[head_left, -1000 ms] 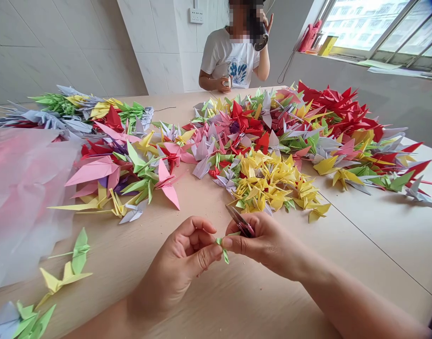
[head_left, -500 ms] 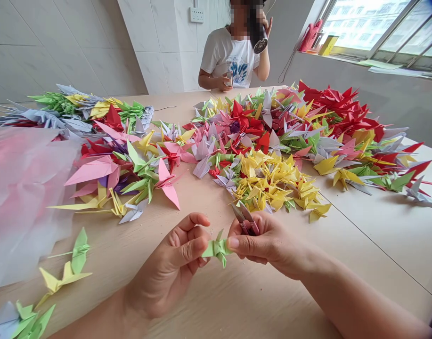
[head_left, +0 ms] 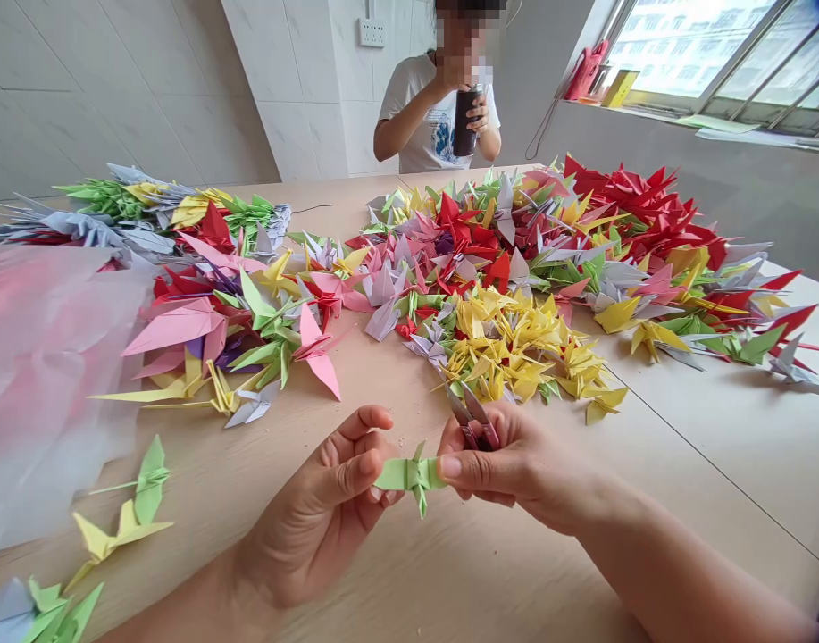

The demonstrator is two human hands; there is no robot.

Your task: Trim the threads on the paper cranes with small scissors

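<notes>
A small green paper crane point(head_left: 409, 473) is stretched between my two hands, just above the wooden table point(head_left: 449, 580). My left hand point(head_left: 321, 509) pinches its left wing between thumb and forefinger. My right hand point(head_left: 509, 464) pinches the right wing and also holds small scissors point(head_left: 474, 420) with pink handles, blades pointing up and away. A heap of small yellow cranes point(head_left: 516, 344) lies right behind my right hand.
Large piles of coloured paper cranes point(head_left: 549, 232) cover the far table, with another pile point(head_left: 214, 304) at left. Pinkish translucent plastic point(head_left: 40, 375) lies at far left. Loose green and yellow cranes point(head_left: 124, 513) sit near left. A person point(head_left: 442, 98) across the table holds a dark bottle.
My hands have pulled the green crane's wings apart, so it now lies spread out flat between them. The person opposite lowered the bottle from their mouth to chest height.
</notes>
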